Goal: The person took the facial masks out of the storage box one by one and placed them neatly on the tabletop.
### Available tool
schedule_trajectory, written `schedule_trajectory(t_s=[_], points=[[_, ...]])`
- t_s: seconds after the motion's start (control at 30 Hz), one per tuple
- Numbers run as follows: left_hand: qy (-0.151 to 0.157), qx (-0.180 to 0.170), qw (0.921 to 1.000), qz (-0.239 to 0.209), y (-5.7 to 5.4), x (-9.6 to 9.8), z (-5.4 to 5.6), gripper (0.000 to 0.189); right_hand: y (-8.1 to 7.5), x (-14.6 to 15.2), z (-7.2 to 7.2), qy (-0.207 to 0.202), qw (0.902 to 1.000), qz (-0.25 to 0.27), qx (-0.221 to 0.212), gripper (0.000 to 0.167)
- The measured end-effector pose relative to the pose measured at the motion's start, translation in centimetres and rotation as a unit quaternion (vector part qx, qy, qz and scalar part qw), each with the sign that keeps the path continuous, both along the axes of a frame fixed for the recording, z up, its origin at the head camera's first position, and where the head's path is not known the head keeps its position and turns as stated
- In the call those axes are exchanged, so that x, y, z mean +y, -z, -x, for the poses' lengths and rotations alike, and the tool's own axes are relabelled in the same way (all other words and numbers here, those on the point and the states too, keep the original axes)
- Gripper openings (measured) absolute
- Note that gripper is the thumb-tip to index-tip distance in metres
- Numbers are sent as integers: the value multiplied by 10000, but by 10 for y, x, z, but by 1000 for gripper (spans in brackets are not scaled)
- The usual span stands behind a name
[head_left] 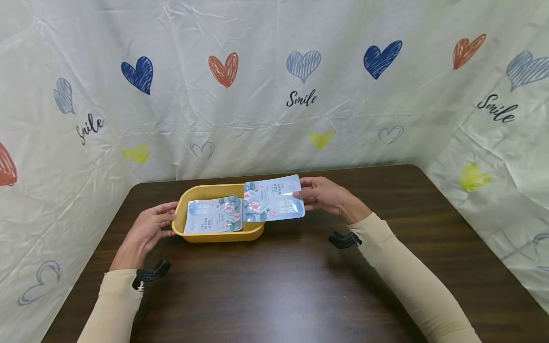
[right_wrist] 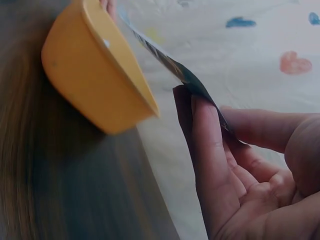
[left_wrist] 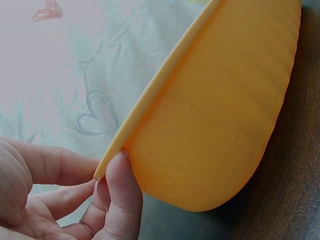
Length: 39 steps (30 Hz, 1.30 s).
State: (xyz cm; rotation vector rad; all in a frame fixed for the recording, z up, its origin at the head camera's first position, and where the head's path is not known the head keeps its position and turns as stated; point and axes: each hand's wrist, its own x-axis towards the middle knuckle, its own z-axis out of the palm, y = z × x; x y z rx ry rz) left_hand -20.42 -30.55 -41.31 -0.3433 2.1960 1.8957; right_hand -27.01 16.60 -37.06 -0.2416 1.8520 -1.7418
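Observation:
A yellow oblong basin (head_left: pixel 227 237) stands toward the back left of the table. My left hand (head_left: pixel 147 228) pinches its left rim between thumb and fingers, as the left wrist view shows close up. Inside lies a light blue flat packet (head_left: pixel 210 216) printed with pink flowers, its edges suggesting more than one in the pile. Over the basin's right end, a matching packet (head_left: pixel 274 197) is held up by my right hand (head_left: pixel 323 195), thumb on top and fingers beneath its right edge. Seen edge-on in the right wrist view, that packet (right_wrist: pixel 165 57) slants above the rim.
The dark brown wooden table (head_left: pixel 266 295) has a rounded back corner at the right. A white cloth (head_left: pixel 257 28) with printed hearts and the word Smile hangs behind it and along both sides. A black strap (head_left: pixel 343 239) sits on each wrist, over cream sleeves.

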Motion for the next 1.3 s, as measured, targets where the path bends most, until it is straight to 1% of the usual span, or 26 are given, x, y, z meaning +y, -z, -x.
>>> schedule_trajectory(t_s=[0.3,0.5,0.73,1.0,1.17,1.3], points=[[18,-38,9999,-96,1,0,0,58,1,44,0,188,9998,-59,9,48],[-13,-13,9997,-236,2,-2,0,57,8,62,-1,280,9994,-193,-11,51],[41,1,9995,-308,3,-2,2,58,18,66,-2,288,9993,-239,-90,52],[44,-23,9994,-337,3,-2,2,59,35,61,-1,144,9984,-550,-39,51],[39,-1,9995,-299,2,0,1,58,36,59,0,96,9966,-818,-31,47],[26,0,9996,-295,2,0,1,58,34,60,1,39,9941,-1079,102,48]])
